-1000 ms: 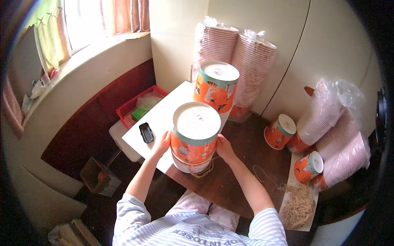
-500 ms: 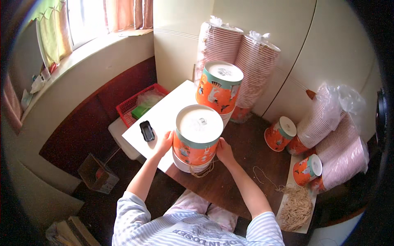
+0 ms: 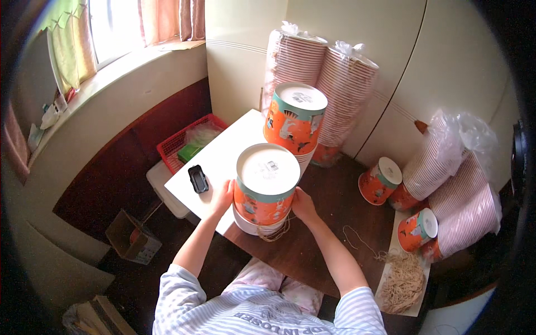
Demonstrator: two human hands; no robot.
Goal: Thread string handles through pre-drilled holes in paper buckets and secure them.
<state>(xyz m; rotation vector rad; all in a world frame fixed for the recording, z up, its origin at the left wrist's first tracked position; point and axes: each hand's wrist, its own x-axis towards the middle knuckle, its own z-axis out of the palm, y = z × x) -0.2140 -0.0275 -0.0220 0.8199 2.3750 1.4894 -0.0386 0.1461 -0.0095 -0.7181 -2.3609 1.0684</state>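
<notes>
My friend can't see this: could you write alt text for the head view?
A person's left hand and right hand flank upturned, stacked orange paper buckets on a table. Behind stands another stack; plastic-wrapped stacks are near the wall, with heaped twine at right.

"Where's the light from?"
"The window (image 3: 114,30), beyond the bench's (image 3: 223,153) left edge, blown out white. That edge is bright; the near one, dim."
"Distortion?"
"Straight lines bow toward a black rim; dark patches look grainy."
</notes>
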